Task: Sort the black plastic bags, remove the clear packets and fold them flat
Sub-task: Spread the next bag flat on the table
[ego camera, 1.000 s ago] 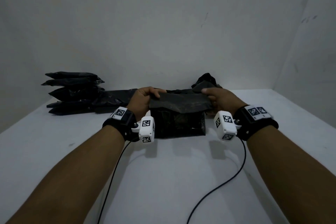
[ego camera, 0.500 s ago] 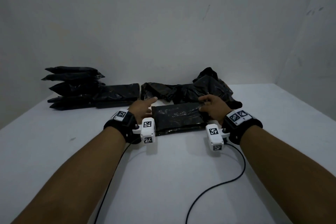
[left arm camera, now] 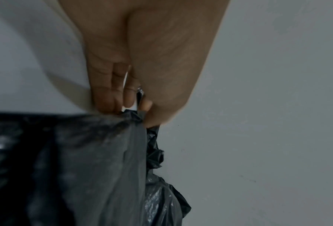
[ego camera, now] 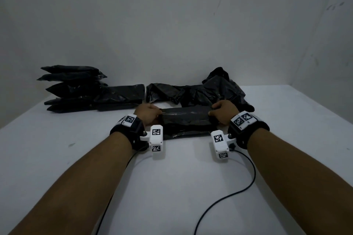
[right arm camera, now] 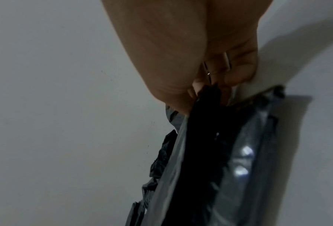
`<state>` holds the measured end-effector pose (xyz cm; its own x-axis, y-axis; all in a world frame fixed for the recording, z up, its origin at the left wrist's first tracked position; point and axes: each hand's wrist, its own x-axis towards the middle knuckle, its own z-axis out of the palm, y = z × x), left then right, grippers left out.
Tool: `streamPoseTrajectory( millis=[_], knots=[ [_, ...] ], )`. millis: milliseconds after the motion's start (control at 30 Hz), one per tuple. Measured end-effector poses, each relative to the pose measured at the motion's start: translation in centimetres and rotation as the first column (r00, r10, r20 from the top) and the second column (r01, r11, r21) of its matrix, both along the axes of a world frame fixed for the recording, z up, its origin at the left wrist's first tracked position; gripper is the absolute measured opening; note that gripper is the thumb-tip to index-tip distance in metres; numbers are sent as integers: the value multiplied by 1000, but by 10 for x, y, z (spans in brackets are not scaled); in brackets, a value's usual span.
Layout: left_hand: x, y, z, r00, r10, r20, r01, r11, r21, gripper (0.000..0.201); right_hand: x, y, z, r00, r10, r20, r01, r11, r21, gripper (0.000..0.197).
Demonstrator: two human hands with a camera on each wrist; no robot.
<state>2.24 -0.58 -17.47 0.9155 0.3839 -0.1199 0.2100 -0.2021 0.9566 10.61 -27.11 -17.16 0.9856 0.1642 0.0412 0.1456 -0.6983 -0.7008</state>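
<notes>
hands: my left hand (ego camera: 148, 113) and right hand (ego camera: 224, 111) each pinch an end of the bag being folded (ego camera: 186, 118), near-centre on the surface (ego camera: 172, 187)
left: far-left stack of folded bags (ego camera: 80, 89), looks done
todo: crumpled pile (ego camera: 200, 89) far centre-right, unfolded
packets: can't tell

Black bags (ego camera: 186, 118), white table (ego camera: 172, 187)
</notes>
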Motion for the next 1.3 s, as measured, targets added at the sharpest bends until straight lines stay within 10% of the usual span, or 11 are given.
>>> streamPoseTrajectory(
  millis=[200, 500, 700, 1000, 1300],
  knots=[
    [-1, -5, 11, 983, -141, -120, 155, 981, 118, 19, -8, 7, 1, 999, -15, 41, 19, 996, -88, 28],
    [-13, -4, 21, 968, -249, 6, 249, 964, -90, 28, -14, 5, 16, 974, 104, -199, -112, 993, -27, 31],
    [-23, 6, 20, 932, -357, 65, 361, 928, -87, 37, -15, -5, 20, 933, 270, -237, -165, 908, 386, 32],
    [-32, -11, 82, 800, -600, -17, 591, 782, 198, 66, -28, -6, 60, 889, 453, -58, -356, 766, 536, 10],
    [-38, -51, 96, 585, -803, -115, 723, 451, 524, 78, -32, -13, 88, 872, 489, -38, -392, 742, 544, 6]
  ],
)
